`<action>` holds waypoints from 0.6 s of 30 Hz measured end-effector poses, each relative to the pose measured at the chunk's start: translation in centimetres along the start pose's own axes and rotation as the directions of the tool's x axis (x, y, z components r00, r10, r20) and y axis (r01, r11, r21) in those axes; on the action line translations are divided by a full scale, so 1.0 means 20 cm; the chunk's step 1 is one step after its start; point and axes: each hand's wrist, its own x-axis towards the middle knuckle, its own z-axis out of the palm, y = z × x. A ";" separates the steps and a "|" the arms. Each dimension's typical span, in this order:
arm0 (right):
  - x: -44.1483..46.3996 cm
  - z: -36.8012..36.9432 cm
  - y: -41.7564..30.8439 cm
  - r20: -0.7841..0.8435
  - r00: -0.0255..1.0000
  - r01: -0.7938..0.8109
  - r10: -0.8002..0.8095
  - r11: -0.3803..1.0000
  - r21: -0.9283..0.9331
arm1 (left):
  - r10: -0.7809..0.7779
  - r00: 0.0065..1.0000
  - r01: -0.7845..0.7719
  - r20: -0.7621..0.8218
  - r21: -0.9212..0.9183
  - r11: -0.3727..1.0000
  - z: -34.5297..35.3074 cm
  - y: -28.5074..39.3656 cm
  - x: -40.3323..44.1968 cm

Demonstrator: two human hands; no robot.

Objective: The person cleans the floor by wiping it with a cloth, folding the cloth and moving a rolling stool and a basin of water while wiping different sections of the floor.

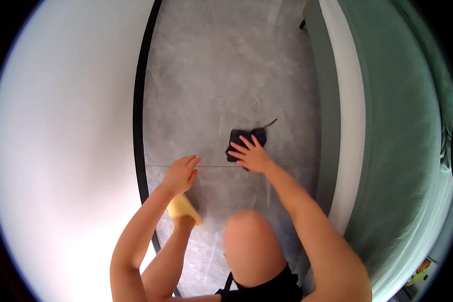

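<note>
Black cloth (pixel 236 137): lies crumpled on the grey floor (pixel 211 75), near the middle of the walkway. A thin dark cord (pixel 271 123) runs from it toward the far right. My right hand (pixel 255 157) is on the cloth, palm down, fingers spread and touching it; not clenched, no grip closed on the fabric. Whether the palm presses, I cannot tell.

My left hand (pixel 180 174) is apart from the cloth, to its left, fingers loosely extended and slightly bent, nothing seen in it. A thin seam (pixel 216 166) crosses the floor just on the near side of the cloth. Nearer, at left, my foot wears a yellow slipper (pixel 183 208); my bare knee (pixel 251 236) is nearer still, above black shorts (pixel 272 289).

Left boundary: white wall (pixel 70 141) with black baseboard (pixel 139 116). Right boundary: grey bed frame (pixel 329 110), white band (pixel 355 100), green bedding (pixel 402 126).
</note>
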 end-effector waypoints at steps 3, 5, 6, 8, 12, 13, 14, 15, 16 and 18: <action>-0.13 0.12 -0.03 -0.111 0.993 -0.055 0.045 0.995 -0.087 | 0.160 0.985 -0.155 -0.068 0.078 0.985 0.10 0.10 -0.26; -0.23 0.25 -0.18 -0.220 0.963 -0.190 0.154 0.970 -0.152 | 0.165 0.980 -0.158 -0.114 0.066 0.985 0.32 0.09 -0.59; -0.21 0.28 -0.23 -0.274 0.943 -0.243 0.189 0.953 -0.182 | 0.148 0.980 -0.144 -0.135 0.040 0.989 0.42 0.03 -0.73; -0.16 0.42 -0.23 -0.363 0.894 -0.378 0.262 0.877 -0.298 | 0.125 0.968 -0.127 -0.219 0.005 0.992 0.75 -0.09 -0.98; -0.03 0.72 0.08 -0.530 0.787 -0.278 0.315 0.949 0.151 | -0.083 0.955 0.010 -0.286 -0.246 0.969 1.20 -0.28 -1.10; -0.07 0.72 0.01 -0.550 0.730 -0.284 0.405 0.912 0.295 | -0.127 0.943 0.028 -0.309 -0.305 0.952 1.27 -0.31 -1.11; -0.14 0.73 -0.09 -0.566 0.660 -0.278 0.494 0.861 0.426 | -0.163 0.927 0.035 -0.338 -0.355 0.934 1.38 -0.35 -1.11; -0.17 0.75 -0.16 -0.595 0.657 -0.210 0.463 0.870 0.445 | -0.223 0.903 0.055 -0.368 -0.416 0.908 1.41 -0.37 -1.10; -0.21 0.83 -0.29 -0.630 0.645 -0.140 0.432 0.877 0.459 | -0.206 0.905 0.054 -0.373 -0.379 0.924 1.46 -0.44 -1.13; -0.34 1.02 -0.61 -0.214 0.736 -0.214 0.642 0.522 0.826 | -0.170 0.904 0.055 -0.392 -0.289 0.956 1.44 -0.48 -1.23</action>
